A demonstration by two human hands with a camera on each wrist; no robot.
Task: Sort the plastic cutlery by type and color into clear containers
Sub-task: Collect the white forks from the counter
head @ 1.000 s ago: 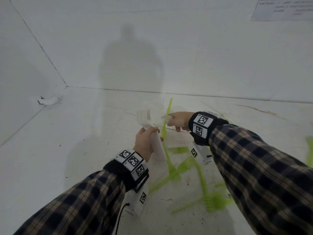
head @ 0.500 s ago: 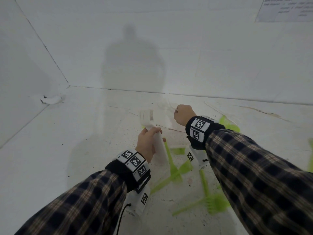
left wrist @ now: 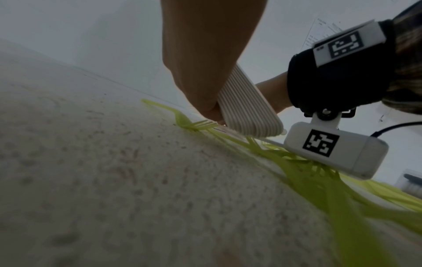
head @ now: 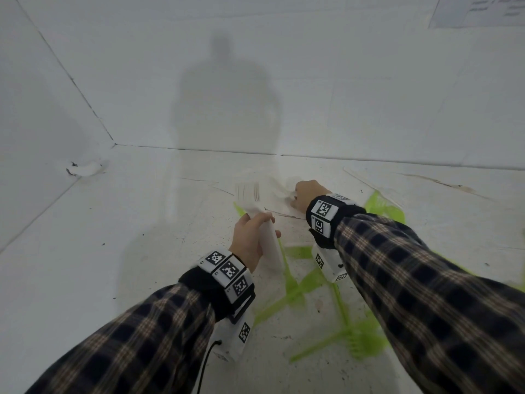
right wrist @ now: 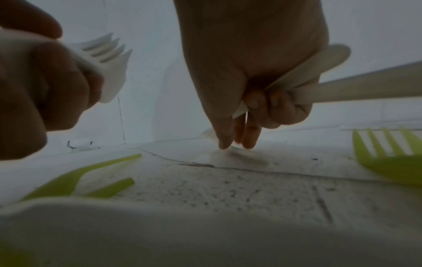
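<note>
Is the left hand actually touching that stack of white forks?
Touching. The left wrist view shows the left hand wrapped around the stack of white forks, no gap.

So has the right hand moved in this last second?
Yes. The right hand has gone farther from the person, toward the back wall, and down onto the white table, past the green cutlery it hovered over before.

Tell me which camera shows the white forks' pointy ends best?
The right wrist view: the white forks show clear tines above the left hand. The head view blurs them. The left wrist view shows only stacked handles.
</note>
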